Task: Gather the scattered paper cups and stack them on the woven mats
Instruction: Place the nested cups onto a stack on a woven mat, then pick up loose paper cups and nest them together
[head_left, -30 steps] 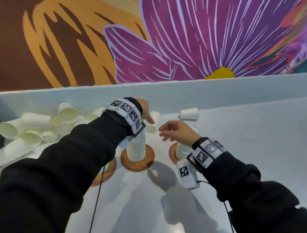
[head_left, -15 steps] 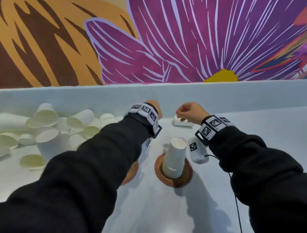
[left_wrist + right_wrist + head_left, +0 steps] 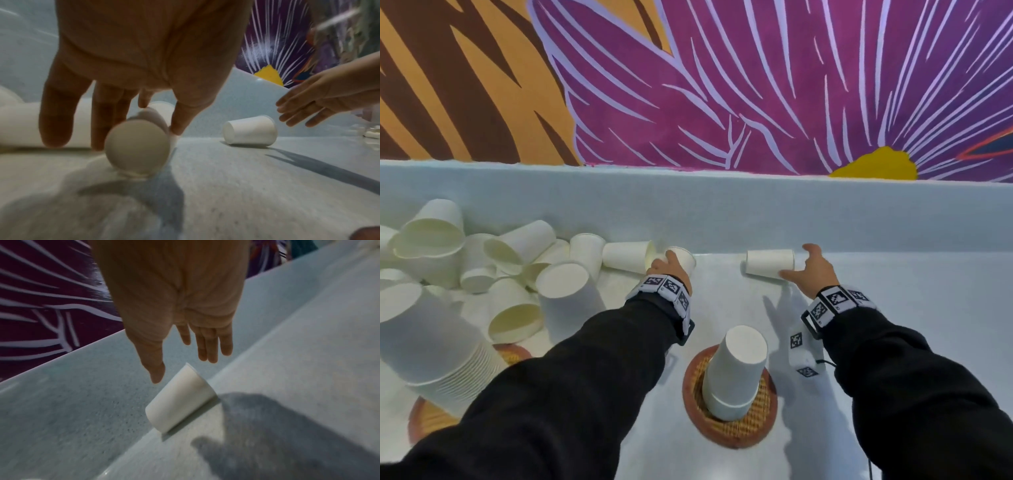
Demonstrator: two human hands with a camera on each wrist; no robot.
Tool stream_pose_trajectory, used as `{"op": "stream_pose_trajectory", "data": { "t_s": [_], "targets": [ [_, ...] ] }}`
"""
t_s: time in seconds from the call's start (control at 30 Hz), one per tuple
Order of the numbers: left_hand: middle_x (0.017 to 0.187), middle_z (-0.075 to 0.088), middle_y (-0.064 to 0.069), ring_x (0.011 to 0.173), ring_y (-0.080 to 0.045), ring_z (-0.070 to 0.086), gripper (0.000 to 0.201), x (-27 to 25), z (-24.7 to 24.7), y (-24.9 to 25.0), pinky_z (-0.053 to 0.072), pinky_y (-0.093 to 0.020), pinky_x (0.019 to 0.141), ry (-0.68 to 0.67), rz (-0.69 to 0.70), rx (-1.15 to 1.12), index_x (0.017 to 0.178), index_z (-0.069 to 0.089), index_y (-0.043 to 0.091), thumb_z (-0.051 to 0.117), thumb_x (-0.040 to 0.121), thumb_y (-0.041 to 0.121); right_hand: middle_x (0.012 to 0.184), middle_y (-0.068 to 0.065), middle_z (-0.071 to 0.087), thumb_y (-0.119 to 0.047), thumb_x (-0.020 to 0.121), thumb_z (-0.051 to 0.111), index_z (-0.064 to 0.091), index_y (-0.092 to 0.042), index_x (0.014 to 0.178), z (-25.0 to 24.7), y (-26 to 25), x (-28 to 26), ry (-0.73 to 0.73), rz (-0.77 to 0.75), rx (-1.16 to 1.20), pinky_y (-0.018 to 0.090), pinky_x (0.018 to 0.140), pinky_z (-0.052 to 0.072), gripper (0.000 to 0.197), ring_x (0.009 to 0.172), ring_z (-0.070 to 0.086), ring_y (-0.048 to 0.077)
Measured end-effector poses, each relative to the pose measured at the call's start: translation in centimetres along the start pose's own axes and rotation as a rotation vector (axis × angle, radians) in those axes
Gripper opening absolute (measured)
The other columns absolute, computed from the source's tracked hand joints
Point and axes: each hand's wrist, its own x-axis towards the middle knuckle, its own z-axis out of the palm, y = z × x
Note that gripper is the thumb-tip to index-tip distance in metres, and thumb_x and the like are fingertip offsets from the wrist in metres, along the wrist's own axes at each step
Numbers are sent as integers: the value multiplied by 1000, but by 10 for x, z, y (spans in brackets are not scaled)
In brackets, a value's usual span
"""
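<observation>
Both hands are out by the back wall (image 3: 722, 212) of the table. The left hand (image 3: 671, 269) has its fingers curled around a small paper cup (image 3: 137, 146), thumb on 1 side and fingers on the other, pretty blurry though. The right hand (image 3: 810, 270) is spread wide around a cup lying on its side (image 3: 768, 263); I can't tell if it's touching. A short stack (image 3: 736, 373) sits upside down on a woven mat (image 3: 760, 421), and loose cups (image 3: 482, 260) are piled off to the left.
</observation>
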Motion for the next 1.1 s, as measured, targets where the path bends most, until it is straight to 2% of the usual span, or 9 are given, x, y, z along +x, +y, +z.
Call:
{"op": "stream_pose_trajectory", "data": {
  "t_s": [0.1, 0.23, 0.33, 0.43, 0.53, 0.77, 0.9, 1.0, 1.1],
  "targets": [
    [139, 36, -22, 125, -32, 44, 69, 6, 12, -5, 36, -38, 101, -35, -42, -31, 149, 8, 7, 49, 96, 20, 137, 21, 48, -25, 81, 72, 28, -2, 140, 15, 9, 10, -16, 153, 190, 36, 100, 38, 77, 125, 48, 34],
    [135, 41, -19, 122, -34, 47, 64, 10, 15, -12, 40, -39, 97, -51, 19, -39, 143, 20, 9, 56, 92, 22, 130, 18, 56, -19, 85, 67, 43, -1, 132, 28, 14, 18, 37, 147, 277, 33, 99, 38, 55, 120, 52, 32],
    [134, 39, -17, 118, -35, 49, 61, 10, 9, -9, 41, -39, 94, -93, 135, -81, 142, 25, 14, 57, 90, 19, 113, 18, 65, -13, 87, 61, 63, 0, 108, 35, 16, 26, 46, 83, 257, 37, 98, 44, 25, 104, 60, 32],
    [133, 38, -17, 116, -37, 50, 65, 10, -2, 1, 42, -40, 97, -156, 269, -198, 142, 29, 19, 62, 85, 17, 93, 16, 64, -4, 88, 57, 64, -2, 89, 40, 7, 25, -77, 65, 409, 45, 91, 51, 8, 87, 58, 29],
    [131, 41, -16, 115, -35, 50, 70, 6, -6, 14, 41, -38, 97, -217, 437, -275, 140, 34, 22, 69, 80, 17, 98, 19, 59, -2, 93, 49, 61, 0, 96, 45, -14, 14, -255, 56, 572, 36, 76, 52, 13, 91, 56, 29],
    [111, 56, -2, 96, -19, 54, 67, -15, -44, 23, 43, -25, 75, -102, 447, -651, 126, 47, 19, 78, 72, 43, 93, 14, 59, -35, 100, 37, 55, 0, 114, 10, -52, -14, -440, 62, 643, 34, 64, 51, 42, 79, 59, 25],
    [99, 65, -7, 88, -21, 59, 44, -37, -88, 27, 45, -28, 68, -10, 456, -816, 97, 64, 11, 76, 71, 46, 79, 14, 63, -42, 98, 37, 59, -6, 94, -28, -63, -45, -642, -13, 507, 31, 56, 56, 43, 61, 63, 22],
    [90, 65, -4, 82, -18, 59, 25, -64, -121, 24, 45, -25, 67, 7, 549, -768, 82, 65, 14, 76, 74, 36, 76, 12, 69, -56, 89, 42, 61, -4, 86, -48, -57, -69, -747, -65, 299, 34, 67, 56, 55, 65, 65, 21],
    [85, 63, 7, 80, -13, 59, 19, -104, -138, 20, 49, -26, 70, 76, 689, -633, 82, 64, 23, 76, 73, 35, 104, 8, 70, -59, 72, 67, 62, -12, 111, -60, -40, -87, -779, -204, 273, 34, 89, 54, 61, 94, 68, 18]
  ]
}}
